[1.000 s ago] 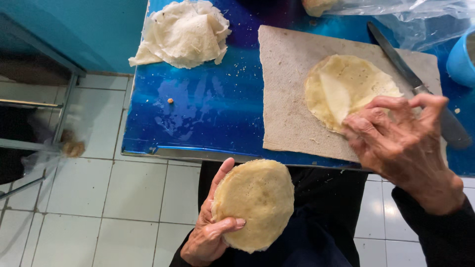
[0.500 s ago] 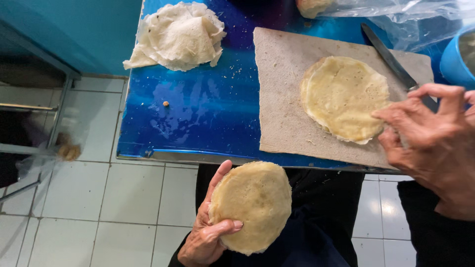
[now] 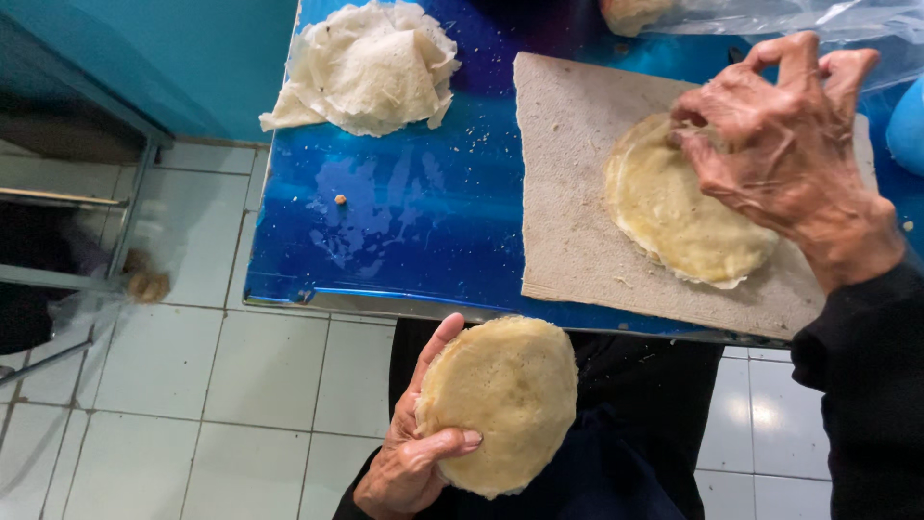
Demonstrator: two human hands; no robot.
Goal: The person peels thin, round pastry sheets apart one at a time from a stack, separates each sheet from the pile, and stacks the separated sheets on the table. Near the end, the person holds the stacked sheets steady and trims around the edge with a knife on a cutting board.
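Note:
My left hand [image 3: 416, 453] holds a round pale-yellow flatbread [image 3: 500, 400] below the table's front edge, thumb across its lower rim. My right hand [image 3: 784, 144] hovers over a second flatbread [image 3: 674, 226] that lies flat on a grey-brown cloth mat [image 3: 568, 193]; its fingertips pinch the far top edge of that flatbread. The mat lies on a shiny blue table [image 3: 414, 221].
A heap of thin white sheets [image 3: 371, 67] sits at the table's far left. Clear plastic wrap [image 3: 799, 17] and a light-blue container [image 3: 908, 125] are at the far right. White floor tiles [image 3: 192, 385] and a metal frame [image 3: 106, 207] lie to the left.
My right hand moved from the mat's near right edge up to the flatbread's far edge and covers the knife seen earlier. The left hand still holds its flatbread.

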